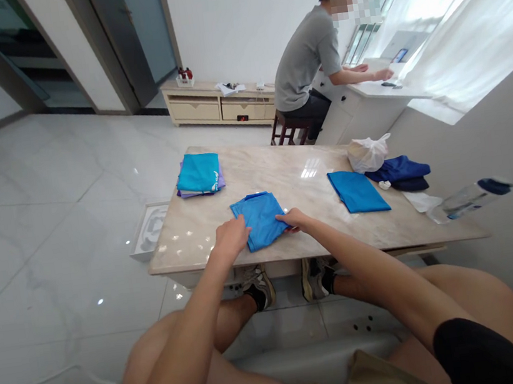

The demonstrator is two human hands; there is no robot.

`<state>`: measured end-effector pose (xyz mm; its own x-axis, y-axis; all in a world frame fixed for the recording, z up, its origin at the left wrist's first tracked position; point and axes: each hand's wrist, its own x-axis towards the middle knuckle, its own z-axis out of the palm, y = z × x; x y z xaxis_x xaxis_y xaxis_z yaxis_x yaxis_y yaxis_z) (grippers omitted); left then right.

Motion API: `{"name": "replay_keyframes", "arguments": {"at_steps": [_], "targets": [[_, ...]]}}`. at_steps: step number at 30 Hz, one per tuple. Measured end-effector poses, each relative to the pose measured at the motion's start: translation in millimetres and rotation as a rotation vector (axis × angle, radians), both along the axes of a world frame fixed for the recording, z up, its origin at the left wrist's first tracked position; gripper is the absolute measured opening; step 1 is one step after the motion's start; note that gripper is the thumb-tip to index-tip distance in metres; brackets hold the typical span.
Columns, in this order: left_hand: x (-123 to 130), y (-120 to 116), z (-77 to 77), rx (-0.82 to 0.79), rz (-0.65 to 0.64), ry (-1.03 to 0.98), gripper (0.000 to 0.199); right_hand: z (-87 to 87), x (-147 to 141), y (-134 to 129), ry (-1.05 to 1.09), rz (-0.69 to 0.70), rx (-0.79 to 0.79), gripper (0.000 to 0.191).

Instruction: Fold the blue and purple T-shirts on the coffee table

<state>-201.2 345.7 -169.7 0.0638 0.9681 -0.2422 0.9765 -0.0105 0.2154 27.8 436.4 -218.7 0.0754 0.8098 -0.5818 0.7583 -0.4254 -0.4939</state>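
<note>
A blue cloth (262,217), folded into a rough square, lies near the front edge of the marble table (278,183). My left hand (233,236) is closed on its left edge, with the fingertips partly hidden. My right hand (294,219) pinches the cloth's right edge between thumb and fingers. To the back left sits a stack of folded cloths (198,173), teal on top with purple ones under it. Another folded blue cloth (358,191) lies flat to the right.
At the table's right are a white plastic bag (368,153), dark blue cloths (398,172) and a clear bottle (470,198) with a blue lid. A person in grey (308,59) sits on a stool beyond the table. A white box (148,231) is on the floor at left.
</note>
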Motion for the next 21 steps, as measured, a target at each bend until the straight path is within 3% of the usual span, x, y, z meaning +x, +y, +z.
{"name": "replay_keyframes", "arguments": {"at_steps": [3, 6, 9, 12, 16, 21], "targets": [[24.1, 7.6, 29.4, 0.058, -0.01, -0.028, 0.043, 10.5, -2.9, 5.1, 0.073, -0.051, 0.015, 0.027], [47.7, 6.3, 59.3, 0.139, 0.011, -0.05, 0.051, 34.3, 6.7, 9.2, 0.156, -0.065, 0.043, 0.032], [66.6, -2.2, 84.7, 0.177, 0.01, -0.059, 0.06, 62.0, 28.0, 3.8, 0.197, -0.061, 0.048, 0.034], [84.4, -7.9, 100.2, 0.206, -0.028, -0.129, 0.063, 82.0, 56.7, -14.6, 0.203, -0.052, 0.045, 0.034], [121.8, -6.0, 100.0, 0.25, -0.033, -0.227, 0.05, 92.5, 93.5, -48.4, 0.263, -0.058, 0.117, 0.035], [185.2, -21.5, 75.4, 0.219, -0.159, -0.251, 0.034, 104.1, 125.4, -81.8, 0.523, -0.214, 0.312, 0.039]]}}
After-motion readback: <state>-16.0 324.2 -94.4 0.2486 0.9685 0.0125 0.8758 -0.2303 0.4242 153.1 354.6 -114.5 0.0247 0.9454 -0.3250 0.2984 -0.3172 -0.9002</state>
